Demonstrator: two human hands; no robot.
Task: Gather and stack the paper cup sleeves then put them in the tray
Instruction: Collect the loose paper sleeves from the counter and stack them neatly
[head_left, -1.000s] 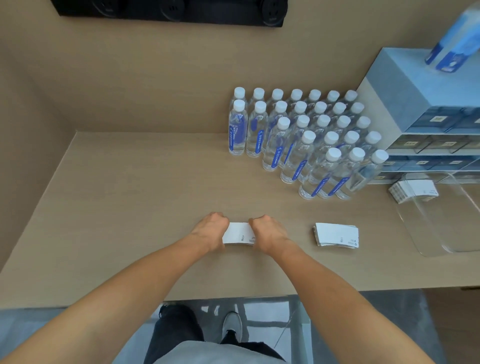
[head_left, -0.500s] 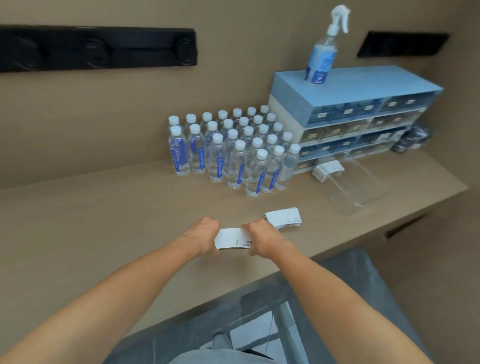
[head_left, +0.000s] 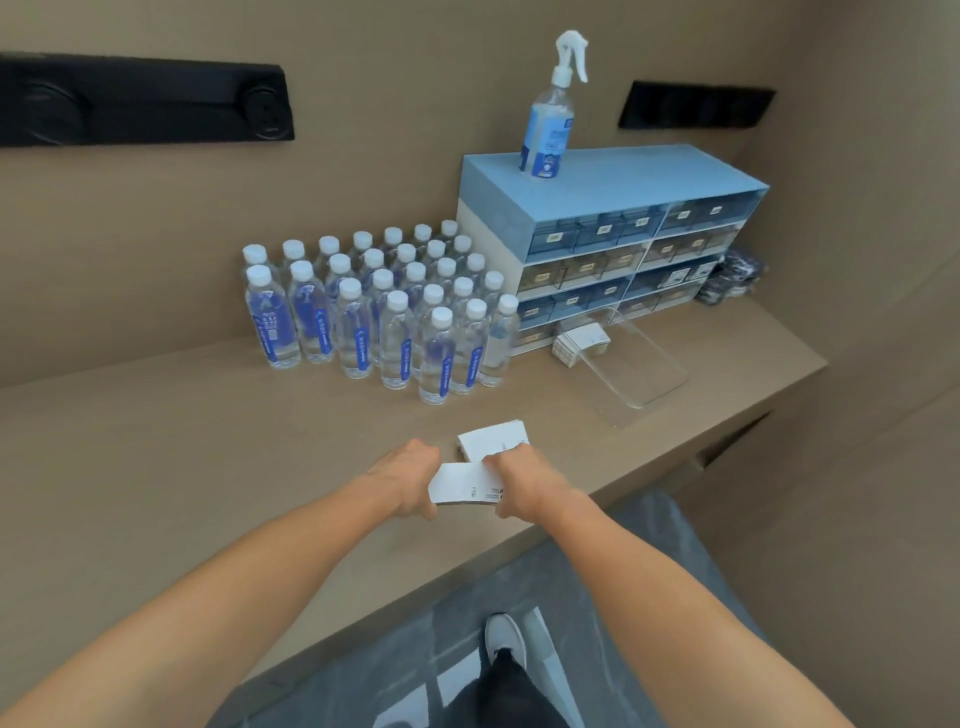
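Two hands, left hand (head_left: 408, 475) and right hand (head_left: 522, 480), clamp a sleeve stack (head_left: 465, 484) above the counter edge. One stack (head_left: 581, 342) occupies the clear tray (head_left: 649, 374); another loose stack (head_left: 491, 439) remains.

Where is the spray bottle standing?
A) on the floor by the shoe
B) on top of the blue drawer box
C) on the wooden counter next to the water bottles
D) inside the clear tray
B: the spray bottle stands upright on the flat top of the blue drawer box, above the water bottles and the clear tray on the counter.
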